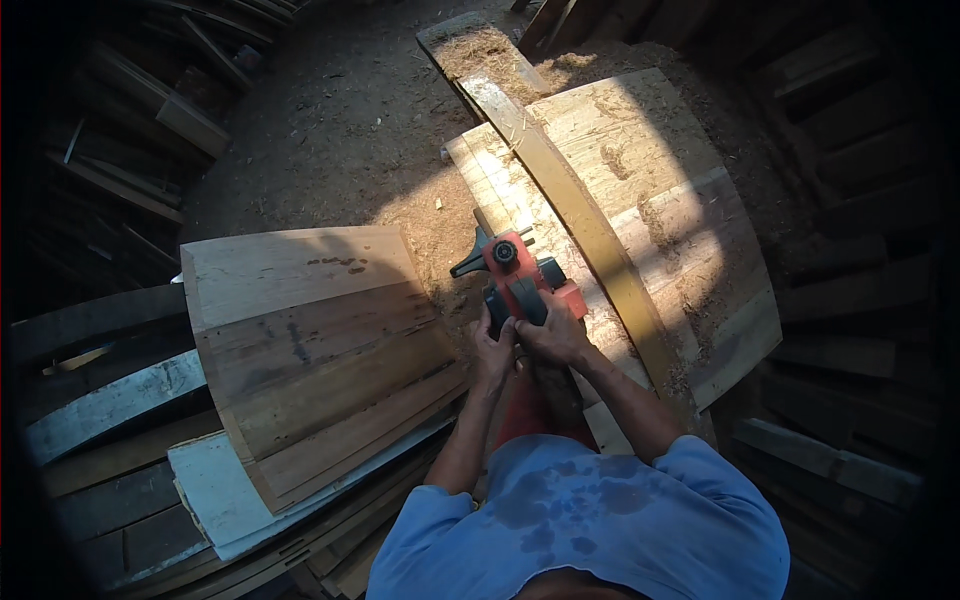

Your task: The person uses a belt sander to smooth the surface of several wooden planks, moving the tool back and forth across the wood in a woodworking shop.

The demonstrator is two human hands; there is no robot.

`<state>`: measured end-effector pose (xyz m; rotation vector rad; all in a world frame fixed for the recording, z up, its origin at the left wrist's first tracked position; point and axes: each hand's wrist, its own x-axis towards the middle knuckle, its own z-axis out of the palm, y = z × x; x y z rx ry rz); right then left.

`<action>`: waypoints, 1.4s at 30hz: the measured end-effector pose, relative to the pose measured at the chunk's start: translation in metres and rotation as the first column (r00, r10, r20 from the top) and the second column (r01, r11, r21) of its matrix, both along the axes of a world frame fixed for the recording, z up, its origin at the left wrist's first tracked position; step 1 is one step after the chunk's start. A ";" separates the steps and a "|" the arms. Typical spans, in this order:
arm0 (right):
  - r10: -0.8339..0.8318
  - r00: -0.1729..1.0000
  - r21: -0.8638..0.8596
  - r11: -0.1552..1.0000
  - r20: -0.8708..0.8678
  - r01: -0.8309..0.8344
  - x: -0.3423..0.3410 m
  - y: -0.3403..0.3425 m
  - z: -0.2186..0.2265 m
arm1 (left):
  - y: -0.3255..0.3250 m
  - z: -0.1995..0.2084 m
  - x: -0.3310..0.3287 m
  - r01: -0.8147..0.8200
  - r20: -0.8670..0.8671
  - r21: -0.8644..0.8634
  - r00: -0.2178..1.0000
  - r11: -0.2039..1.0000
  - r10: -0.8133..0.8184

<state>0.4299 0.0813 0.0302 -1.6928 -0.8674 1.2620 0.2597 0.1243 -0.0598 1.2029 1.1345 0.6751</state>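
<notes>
Dim timber stacks [150, 100] edge a workspace with a dirt floor [330, 150], farthest to the left of the person's fingers. Nearer to them on that side lies a broad panel of joined brown boards [330, 310], its right edge close to the left fingers; a white-painted sheet [220, 490] shows beneath its lower edge. Straight ahead, beyond the fingertips, the floor is strewn with wood shavings.

Next comes the left hand [492, 350], its fingers curled narrowly round the black rear part of a red-and-black power planer [528, 262]. The planer sits right at the fingers of both hands, with a black bracket [468, 262] jutting out ahead and to their left. Beside it, the right hand [556, 335] closes around the planer's black top handle; the two thumbs are close together.

Just right of these fingers, a long narrow board [590, 230] crosses a pale wooden panel [640, 130], partly sunlit and scattered with shavings. Farther right, more planks [830, 290] lie in shadow.
</notes>
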 end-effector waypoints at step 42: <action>0.012 0.985 0.081 0.997 -0.173 0.002 0.043 0.209 0.028 | 0.225 0.024 0.056 0.012 0.091 0.132 0.996 0.991 -0.024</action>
